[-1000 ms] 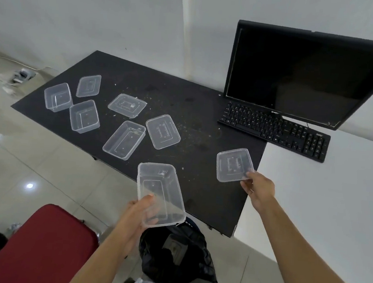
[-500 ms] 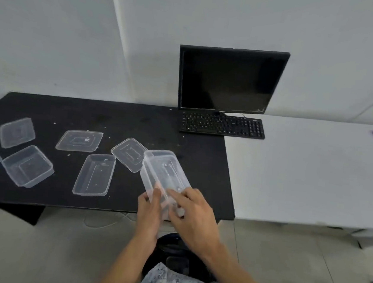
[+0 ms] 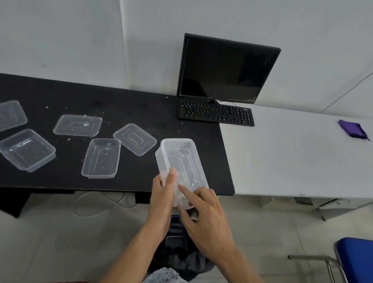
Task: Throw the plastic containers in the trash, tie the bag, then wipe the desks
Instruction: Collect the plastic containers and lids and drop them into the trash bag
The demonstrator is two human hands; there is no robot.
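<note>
Black tabletop [image 3: 50, 91], left part: loose containers [image 3: 26, 148] and loose lids [image 3: 77, 125] lie scattered, mostly apart. One container is cut by the left frame edge. Pale crumbs lie between them.

Near-right corner of that tabletop: held container [image 3: 182, 163], clear plastic, tilted, its near end overhanging the edge.
- Left hand [image 3: 162, 198]: fingers wrapped on the near-left wall, thumb lying up along it.
- Right hand [image 3: 206, 215]: fingers curled round the near end, index finger stretched flat across the top face.
- Cannot tell whether a lid is seated on it.

Trash bag [image 3: 179, 240]: dark, on the floor directly below the hands.

Handling (judgement):
- Thin-walled, very light, slick; walls will flex and may crack if squeezed.
- Best taken by the rim or across the short end, not mid-wall.
- Drop to the bag is short and looks unobstructed.

Right: monitor [image 3: 227, 70] and keyboard [image 3: 216, 113] sit far, across the seam. White tabletop [image 3: 303, 156] has open surface. Purple cloth [image 3: 352, 128] lies at its far right, well apart from the hands. Blue chair [image 3: 361, 269] crowds the near-right floor.
</note>
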